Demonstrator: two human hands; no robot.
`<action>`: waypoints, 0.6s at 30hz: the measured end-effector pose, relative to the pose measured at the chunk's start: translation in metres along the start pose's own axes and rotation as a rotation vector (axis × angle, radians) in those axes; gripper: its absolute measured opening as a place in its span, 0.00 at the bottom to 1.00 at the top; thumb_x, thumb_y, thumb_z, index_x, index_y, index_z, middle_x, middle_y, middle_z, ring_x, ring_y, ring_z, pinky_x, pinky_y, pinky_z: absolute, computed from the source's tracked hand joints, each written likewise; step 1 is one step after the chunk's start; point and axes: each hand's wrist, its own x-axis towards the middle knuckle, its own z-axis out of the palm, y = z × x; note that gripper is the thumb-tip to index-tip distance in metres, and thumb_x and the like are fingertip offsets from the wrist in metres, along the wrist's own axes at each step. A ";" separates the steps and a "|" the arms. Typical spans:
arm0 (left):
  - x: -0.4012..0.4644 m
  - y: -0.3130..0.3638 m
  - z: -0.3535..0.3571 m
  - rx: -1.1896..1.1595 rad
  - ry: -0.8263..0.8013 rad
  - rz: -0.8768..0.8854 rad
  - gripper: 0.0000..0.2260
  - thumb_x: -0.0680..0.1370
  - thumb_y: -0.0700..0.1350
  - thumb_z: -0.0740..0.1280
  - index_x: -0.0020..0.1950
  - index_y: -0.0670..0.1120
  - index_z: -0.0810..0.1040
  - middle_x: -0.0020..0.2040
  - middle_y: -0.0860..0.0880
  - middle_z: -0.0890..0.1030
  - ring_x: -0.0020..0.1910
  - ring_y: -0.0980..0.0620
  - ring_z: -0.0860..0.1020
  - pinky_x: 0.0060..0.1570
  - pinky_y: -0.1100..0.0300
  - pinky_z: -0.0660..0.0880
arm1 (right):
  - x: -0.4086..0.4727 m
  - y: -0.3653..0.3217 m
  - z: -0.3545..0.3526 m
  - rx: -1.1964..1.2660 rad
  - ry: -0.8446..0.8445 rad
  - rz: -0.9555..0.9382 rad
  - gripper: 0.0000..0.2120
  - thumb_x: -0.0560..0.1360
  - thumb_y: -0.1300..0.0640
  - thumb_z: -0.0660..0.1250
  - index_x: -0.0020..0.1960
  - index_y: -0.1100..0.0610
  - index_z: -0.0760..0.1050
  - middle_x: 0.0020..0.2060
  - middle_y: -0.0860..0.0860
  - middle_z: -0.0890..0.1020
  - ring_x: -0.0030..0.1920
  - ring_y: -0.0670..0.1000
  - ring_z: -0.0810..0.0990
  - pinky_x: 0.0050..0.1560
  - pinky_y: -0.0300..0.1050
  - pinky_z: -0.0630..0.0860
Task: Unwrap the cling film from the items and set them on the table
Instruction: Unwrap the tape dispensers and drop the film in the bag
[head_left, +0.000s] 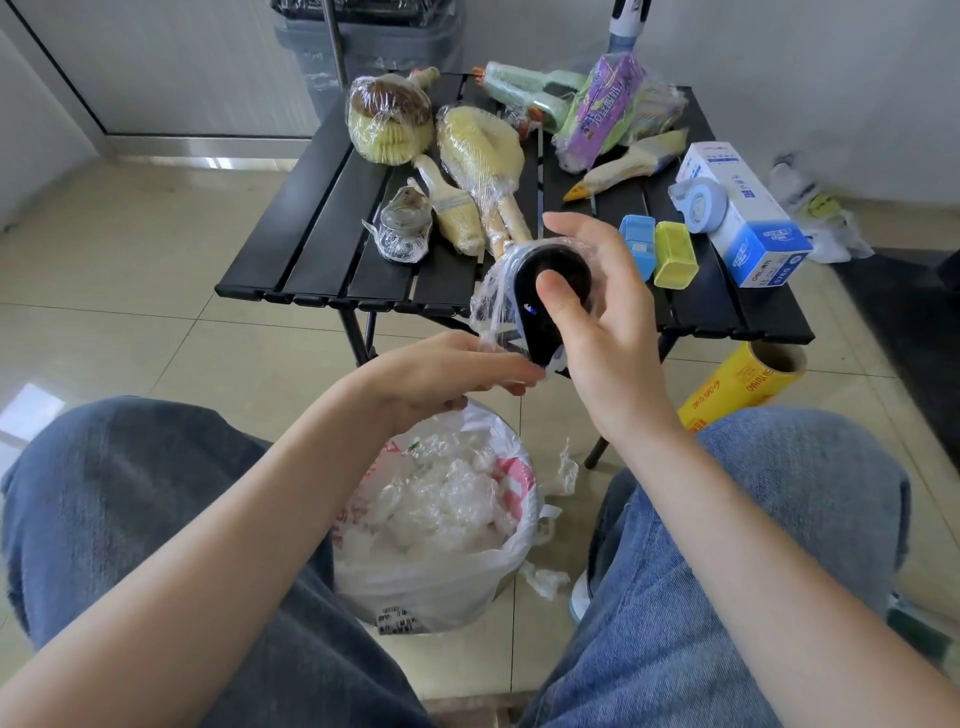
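Observation:
My right hand (587, 317) grips a black tape dispenser (540, 306) above the front edge of the black slatted table (322, 218), thumb pressed on its face. Loose cling film (493, 306) hangs off the dispenser's left side. My left hand (447, 374) pinches the film at the dispenser's lower end. Still wrapped on the table are a round brush (389, 122), a yellow brush (480, 156), a paintbrush (449, 205), a small glass jar (405, 226), a toy water gun (530, 96) and a purple packet (602, 111).
Unwrapped items lie at the table's right: a blue box (636, 244), a yellow-green box (674, 254), a grey-blue tape dispenser (698, 202), a white and blue carton (743, 213). A bag-lined bin (441, 519) full of film stands between my knees. A yellow cling film roll (743, 384) lies on the floor.

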 end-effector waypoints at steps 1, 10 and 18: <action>0.000 0.000 0.001 -0.048 -0.027 -0.005 0.07 0.74 0.51 0.71 0.36 0.53 0.80 0.34 0.62 0.79 0.41 0.58 0.72 0.43 0.60 0.66 | 0.000 -0.001 0.000 0.000 0.009 -0.019 0.14 0.78 0.64 0.63 0.62 0.56 0.70 0.57 0.49 0.76 0.61 0.48 0.75 0.65 0.43 0.70; -0.006 -0.002 -0.006 -0.092 -0.042 0.016 0.06 0.76 0.47 0.68 0.40 0.50 0.82 0.40 0.59 0.84 0.44 0.61 0.79 0.49 0.62 0.71 | 0.006 -0.002 -0.002 0.348 0.181 0.286 0.11 0.75 0.56 0.65 0.56 0.48 0.76 0.64 0.55 0.75 0.69 0.56 0.71 0.70 0.60 0.66; -0.012 0.002 -0.010 -0.367 0.090 0.047 0.09 0.72 0.40 0.71 0.40 0.48 0.72 0.40 0.51 0.81 0.35 0.58 0.77 0.39 0.64 0.75 | 0.011 -0.004 -0.008 0.516 0.289 0.454 0.08 0.81 0.63 0.60 0.58 0.56 0.73 0.54 0.54 0.78 0.52 0.49 0.79 0.54 0.50 0.79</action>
